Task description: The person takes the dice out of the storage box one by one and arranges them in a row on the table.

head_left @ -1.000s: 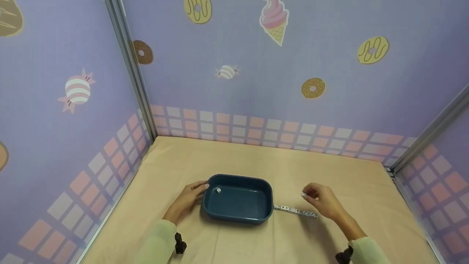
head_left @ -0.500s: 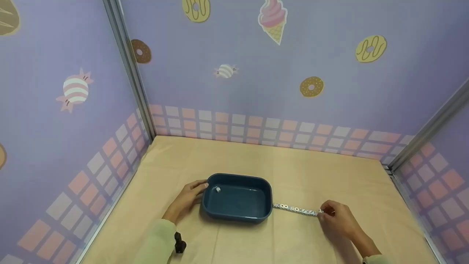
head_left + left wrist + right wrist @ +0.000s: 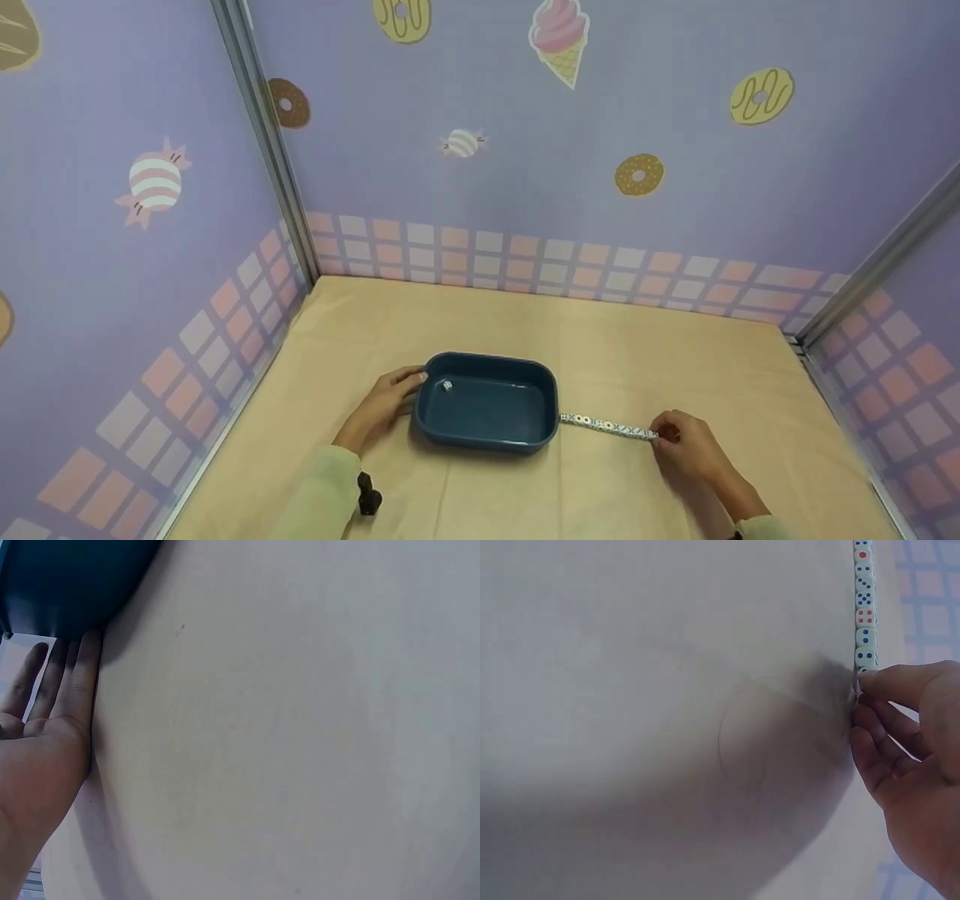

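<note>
A dark blue rectangular tray [image 3: 486, 411] stands on the table with one white die [image 3: 448, 385] inside, near its left end. My left hand [image 3: 386, 405] lies against the tray's left end; in the left wrist view its fingers [image 3: 75, 682] are straight and touch the tray's outer wall. From the tray's right side a straight row of white dice [image 3: 606, 426] runs to the right. At the row's far right end my right hand [image 3: 691, 448] pinches a die [image 3: 863, 671] between thumb and fingertips, in line with the others. That die is mostly hidden by the fingers.
A cream cloth [image 3: 420, 315] covers the table. Purple walls with printed sweets [image 3: 480, 180] close in the back and both sides, joined by metal posts [image 3: 277, 150]. A black object [image 3: 368, 495] is at the left sleeve.
My right hand has moved right and down from above the table, bringing its die to the right end of the row. The left hand and tray have stayed in place.
</note>
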`<state>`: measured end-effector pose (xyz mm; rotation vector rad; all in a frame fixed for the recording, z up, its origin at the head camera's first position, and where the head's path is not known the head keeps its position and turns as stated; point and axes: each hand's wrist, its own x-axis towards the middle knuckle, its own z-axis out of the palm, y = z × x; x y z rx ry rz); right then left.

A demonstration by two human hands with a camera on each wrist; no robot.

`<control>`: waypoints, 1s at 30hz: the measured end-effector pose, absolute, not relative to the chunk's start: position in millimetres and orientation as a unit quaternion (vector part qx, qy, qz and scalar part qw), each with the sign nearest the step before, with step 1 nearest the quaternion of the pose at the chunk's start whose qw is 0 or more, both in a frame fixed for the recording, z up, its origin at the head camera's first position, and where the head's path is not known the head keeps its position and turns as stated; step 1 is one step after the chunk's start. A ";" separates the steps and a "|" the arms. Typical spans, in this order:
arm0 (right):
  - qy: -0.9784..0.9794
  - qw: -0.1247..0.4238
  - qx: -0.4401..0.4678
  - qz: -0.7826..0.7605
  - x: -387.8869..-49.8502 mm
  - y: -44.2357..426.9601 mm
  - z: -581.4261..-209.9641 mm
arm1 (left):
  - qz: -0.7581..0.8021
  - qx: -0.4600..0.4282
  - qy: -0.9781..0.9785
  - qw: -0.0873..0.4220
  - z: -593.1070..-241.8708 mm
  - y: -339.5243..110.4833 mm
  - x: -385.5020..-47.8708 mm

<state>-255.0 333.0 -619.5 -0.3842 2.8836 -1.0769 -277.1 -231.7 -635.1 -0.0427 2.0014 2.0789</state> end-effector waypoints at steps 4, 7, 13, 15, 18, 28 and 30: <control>0.930 0.009 -0.128 -0.345 -257.2 330.6 -622.1 | 0.721 -0.020 0.681 0.126 -633.7 -232.1 -275.9; 0.930 0.000 -0.131 -0.343 -257.1 330.3 -624.6 | 0.721 -0.020 0.682 0.123 -632.9 -231.8 -275.1; 0.925 0.011 -0.124 -0.360 -255.3 330.9 -625.4 | 0.725 -0.017 0.677 0.123 -633.3 -231.0 -274.7; 0.921 0.023 -0.127 -0.366 -255.1 332.1 -624.3 | 0.727 -0.013 0.675 0.124 -634.6 -230.8 -274.9; 0.923 0.032 -0.125 -0.362 -254.6 333.0 -620.0 | 0.723 -0.010 0.679 0.124 -635.9 -230.6 -274.8; 0.911 -0.050 -0.187 -0.365 -267.9 284.8 -582.2 | 0.724 -0.024 0.679 0.120 -634.6 -229.8 -275.5; 0.902 -0.068 -0.208 -0.372 -272.7 266.8 -577.9 | 0.726 -0.026 0.677 0.120 -633.5 -229.2 -275.0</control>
